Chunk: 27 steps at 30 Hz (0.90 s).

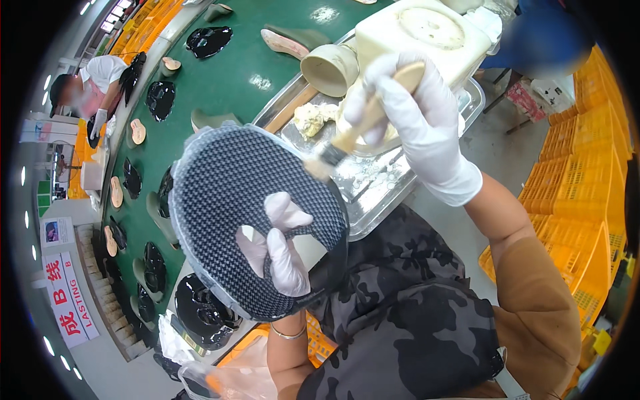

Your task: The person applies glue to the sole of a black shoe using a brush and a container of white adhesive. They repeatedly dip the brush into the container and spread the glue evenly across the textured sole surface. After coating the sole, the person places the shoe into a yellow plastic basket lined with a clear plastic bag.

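Note:
My white-gloved left hand [289,263] grips a shoe upper [233,167], its fingers coming through the opening. The upper's dark grey woven lining faces me, with a pale rough edge along its far side and a glossy black edge at the right. In my gloved right hand [433,133] is a flat glue brush [353,133] with a wooden handle. Its pale bristles point down-left at the upper's right edge; whether they touch cannot be made out. Behind the brush, a metal tray [387,203] is spotted with whitish residue and holds a cream-coloured lump [311,121].
On the tray stand a beige cup [330,70] and a white plastic container [413,37]. A green conveyor [260,57] carries shoe lasts and glossy black uppers [209,41]. Yellow crates [567,187] stack at right. A co-worker [100,83] stands at far left.

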Each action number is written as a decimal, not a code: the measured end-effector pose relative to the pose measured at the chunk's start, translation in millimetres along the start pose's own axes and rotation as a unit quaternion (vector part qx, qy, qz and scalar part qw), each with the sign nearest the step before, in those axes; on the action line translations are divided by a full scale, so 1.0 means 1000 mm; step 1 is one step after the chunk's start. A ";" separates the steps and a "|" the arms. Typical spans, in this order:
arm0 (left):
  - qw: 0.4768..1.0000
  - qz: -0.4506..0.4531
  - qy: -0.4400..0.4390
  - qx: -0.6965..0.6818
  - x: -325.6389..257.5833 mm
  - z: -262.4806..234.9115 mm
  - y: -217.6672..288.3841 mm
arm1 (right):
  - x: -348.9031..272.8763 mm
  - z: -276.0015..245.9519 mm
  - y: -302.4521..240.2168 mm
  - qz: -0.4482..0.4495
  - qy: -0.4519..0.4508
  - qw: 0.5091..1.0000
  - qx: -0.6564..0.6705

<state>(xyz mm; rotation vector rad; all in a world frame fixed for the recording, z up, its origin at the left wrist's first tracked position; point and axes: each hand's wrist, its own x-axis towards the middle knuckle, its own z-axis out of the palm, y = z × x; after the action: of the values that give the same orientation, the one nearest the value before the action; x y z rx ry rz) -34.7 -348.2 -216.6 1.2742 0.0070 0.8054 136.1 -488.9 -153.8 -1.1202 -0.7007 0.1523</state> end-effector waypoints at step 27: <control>0.867 0.170 0.051 0.465 0.012 -0.013 -0.001 | -0.020 0.022 -0.009 -0.034 -0.156 0.974 -0.161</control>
<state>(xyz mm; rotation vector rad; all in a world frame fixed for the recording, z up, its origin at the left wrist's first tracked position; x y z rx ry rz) -30.9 -330.9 -216.9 2.1836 0.2954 1.2448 105.7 -484.5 -148.9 -1.3961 -1.0716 0.1612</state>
